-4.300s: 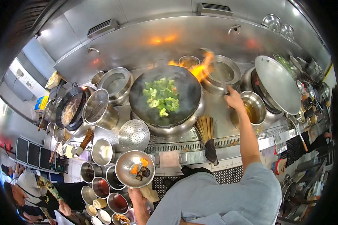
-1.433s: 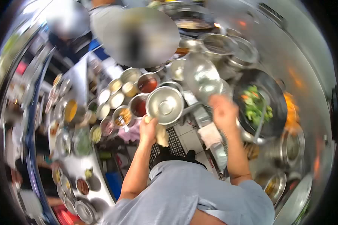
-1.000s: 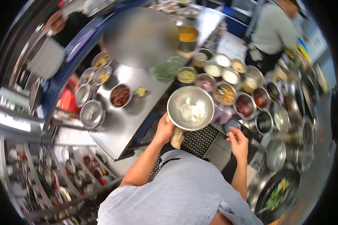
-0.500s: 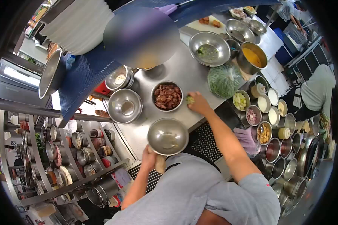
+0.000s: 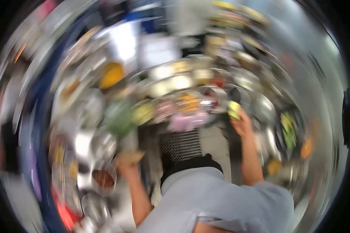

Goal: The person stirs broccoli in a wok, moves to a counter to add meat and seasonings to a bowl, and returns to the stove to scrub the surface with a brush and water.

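Head view heavily blurred, right hand (image 5: 243, 125) clamping a small yellow-green lump (image 5: 233, 109) near round steel bowls (image 5: 206, 101), left hand (image 5: 125, 166) gripping a tan cloth-like wad (image 5: 131, 156) by the bench (image 5: 122, 202).

Head camera, looking steeply down, motion-blurred

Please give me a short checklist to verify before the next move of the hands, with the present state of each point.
1. Right hand holds the yellow-green piece: ok, it sits at the fingertips.
2. Left hand has a firm grip on the tan thing at it: cannot tell, blurred.
3. Picture sharp enough to judge positions: not ok, heavy motion blur.
4. Round containers ahead of the right hand identifiable: cannot tell.
5. Hands apart from each other: ok, one on each side of the body.
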{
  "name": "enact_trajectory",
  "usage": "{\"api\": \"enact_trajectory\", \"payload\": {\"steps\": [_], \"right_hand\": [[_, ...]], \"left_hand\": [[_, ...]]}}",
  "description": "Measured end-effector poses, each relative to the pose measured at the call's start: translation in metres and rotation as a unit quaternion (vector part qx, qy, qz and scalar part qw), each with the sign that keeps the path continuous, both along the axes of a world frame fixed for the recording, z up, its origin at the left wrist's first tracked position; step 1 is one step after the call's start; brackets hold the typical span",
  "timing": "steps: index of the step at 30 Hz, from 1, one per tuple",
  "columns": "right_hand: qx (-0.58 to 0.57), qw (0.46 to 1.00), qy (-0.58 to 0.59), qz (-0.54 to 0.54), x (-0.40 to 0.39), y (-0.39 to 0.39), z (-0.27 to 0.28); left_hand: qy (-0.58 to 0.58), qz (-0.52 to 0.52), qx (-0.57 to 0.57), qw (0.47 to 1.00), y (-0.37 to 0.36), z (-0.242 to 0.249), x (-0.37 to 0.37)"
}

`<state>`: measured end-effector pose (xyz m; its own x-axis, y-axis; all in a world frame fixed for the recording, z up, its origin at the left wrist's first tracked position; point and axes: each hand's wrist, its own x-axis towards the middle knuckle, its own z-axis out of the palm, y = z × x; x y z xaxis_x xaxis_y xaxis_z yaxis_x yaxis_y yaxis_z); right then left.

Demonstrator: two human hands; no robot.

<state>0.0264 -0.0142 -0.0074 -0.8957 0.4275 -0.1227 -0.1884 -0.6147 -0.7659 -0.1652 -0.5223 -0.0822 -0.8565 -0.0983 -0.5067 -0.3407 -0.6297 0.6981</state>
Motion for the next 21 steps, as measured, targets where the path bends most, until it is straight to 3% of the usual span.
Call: {"api": "enact_trajectory", "payload": {"steps": [2, 3, 4, 5, 6, 7, 8, 9, 10, 12, 13, 14, 15, 16, 18, 19, 20, 21], "right_hand": [[0.048, 0.97, -0.044, -0.233, 0.067, 0.022, 0.043], [0.08, 0.953, -0.069, -0.285, 0.102, 0.032, 0.069], [0.106, 0.926, -0.067, -0.355, 0.138, 0.053, 0.079], [0.109, 0.896, -0.093, -0.42, 0.169, 0.072, 0.099], [0.123, 0.893, -0.064, -0.428, 0.2, 0.096, 0.11], [0.161, 0.858, -0.127, -0.47, 0.234, 0.113, 0.118], [0.193, 0.819, -0.188, -0.506, 0.264, 0.122, 0.118], [0.352, 0.705, -0.394, -0.474, 0.302, 0.124, 0.113], [0.481, 0.525, -0.575, -0.403, 0.324, 0.105, 0.126], [0.387, 0.452, -0.741, -0.311, 0.352, 0.081, 0.12], [0.332, 0.48, -0.77, -0.257, 0.366, 0.081, 0.111], [0.3, 0.521, -0.759, -0.25, 0.389, 0.093, 0.067], [0.231, 0.613, -0.672, -0.344, 0.404, 0.102, 0.028], [0.229, 0.63, -0.599, -0.438, 0.41, 0.099, 0.007], [0.322, 0.583, -0.497, -0.556, 0.412, 0.092, -0.041], [0.159, 0.718, -0.381, -0.561, 0.409, 0.07, -0.003], [0.072, 0.753, -0.298, -0.582, 0.409, 0.051, 0.021], [0.042, 0.75, -0.28, -0.597, 0.423, 0.041, 0.045]], "left_hand": [[0.04, -0.176, 0.056, 0.982, 0.019, 0.018, 0.008], [0.13, -0.329, 0.168, 0.92, -0.017, -0.047, -0.013], [0.014, -0.175, -0.051, 0.983, 0.047, 0.027, 0.022], [0.056, -0.179, -0.122, 0.975, 0.099, 0.068, 0.056], [0.068, -0.221, -0.112, 0.966, 0.125, 0.07, 0.066], [0.081, -0.262, -0.101, 0.956, 0.149, 0.071, 0.075], [0.062, -0.351, -0.014, 0.934, 0.15, 0.037, 0.065], [0.031, -0.391, 0.037, 0.919, 0.175, 0.021, 0.06], [-0.003, -0.43, 0.082, 0.899, 0.207, 0.021, 0.062], [-0.009, -0.498, 0.067, 0.865, 0.278, 0.044, 0.099], [-0.002, -0.529, 0.083, 0.844, 0.312, 0.05, 0.118], [0.003, -0.559, 0.098, 0.824, 0.342, 0.052, 0.135], [0.007, -0.585, 0.109, 0.804, 0.371, 0.049, 0.152], [0.001, -0.618, 0.14, 0.773, 0.397, 0.057, 0.175], [-0.028, -0.653, 0.191, 0.733, 0.44, 0.073, 0.224], [-0.068, -0.697, 0.259, 0.665, 0.46, 0.069, 0.239], [-0.111, -0.69, 0.238, 0.674, 0.473, 0.091, 0.269], [-0.142, -0.725, 0.237, 0.631, 0.485, 0.086, 0.273]]}}
